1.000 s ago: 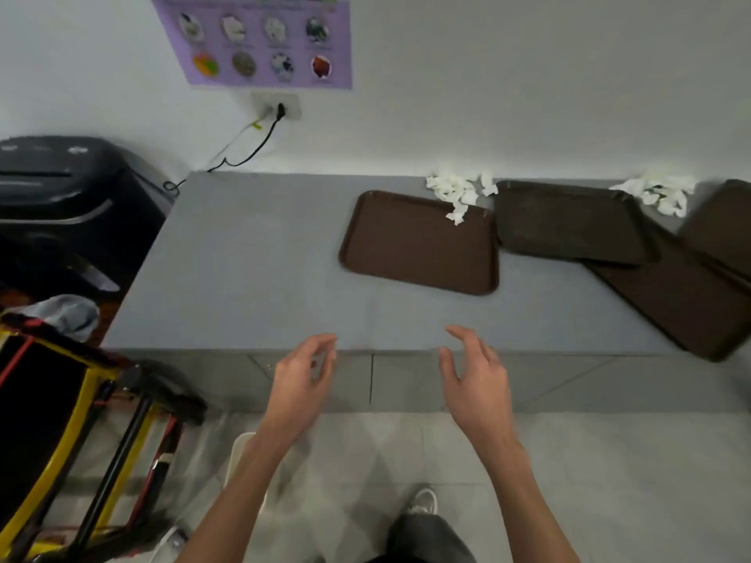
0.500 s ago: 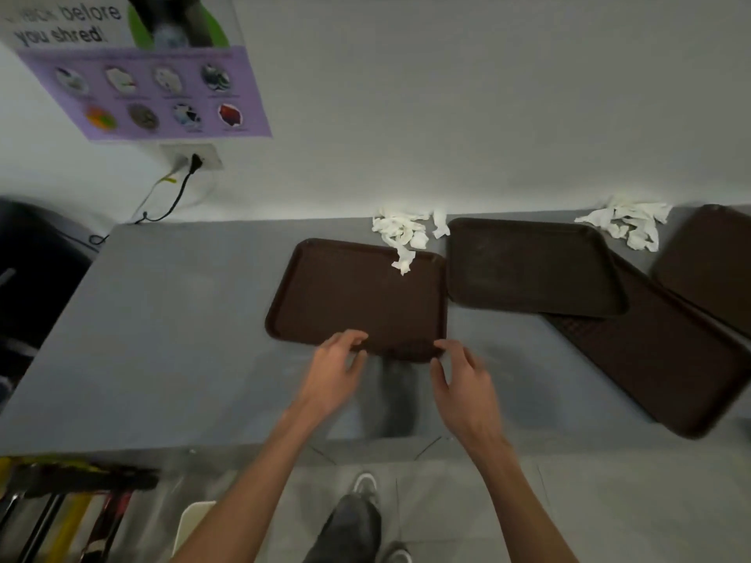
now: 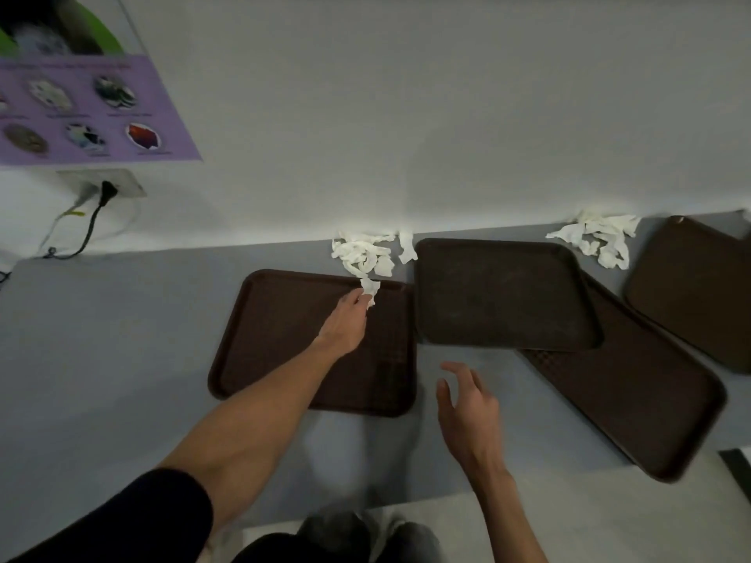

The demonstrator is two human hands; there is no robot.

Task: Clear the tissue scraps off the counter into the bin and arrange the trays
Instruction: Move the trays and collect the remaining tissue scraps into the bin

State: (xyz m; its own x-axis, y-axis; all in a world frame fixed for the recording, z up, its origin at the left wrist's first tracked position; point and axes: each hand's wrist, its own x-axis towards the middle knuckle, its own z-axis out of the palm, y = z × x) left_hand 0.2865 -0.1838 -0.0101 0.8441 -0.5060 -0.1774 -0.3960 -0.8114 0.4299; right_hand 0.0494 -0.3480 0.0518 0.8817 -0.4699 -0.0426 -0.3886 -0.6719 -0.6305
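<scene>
Several brown trays lie on the grey counter (image 3: pixel 101 339). My left hand (image 3: pixel 345 323) reaches over the leftmost tray (image 3: pixel 276 319) and pinches a white tissue scrap (image 3: pixel 370 287) hanging over its far rim. That scrap belongs to a pile of tissue scraps (image 3: pixel 365 253) against the wall. A second tray (image 3: pixel 500 294) sits right of it, overlapping a third tray (image 3: pixel 634 392). A fourth tray (image 3: pixel 699 286) lies far right. Another tissue pile (image 3: pixel 597 237) sits between the second and fourth trays. My right hand (image 3: pixel 467 408) hovers open above the counter, holding nothing.
A wall socket (image 3: pixel 105 184) with a black plug and cable sits at the left, below a purple poster (image 3: pixel 81 111). The counter's front edge runs along the bottom, with my shoes (image 3: pixel 365 534) on the floor below.
My left hand has moved from the leftmost tray's near edge across it to the tissue scrap and pinched it. My right hand stays near the counter front. The view has moved closer.
</scene>
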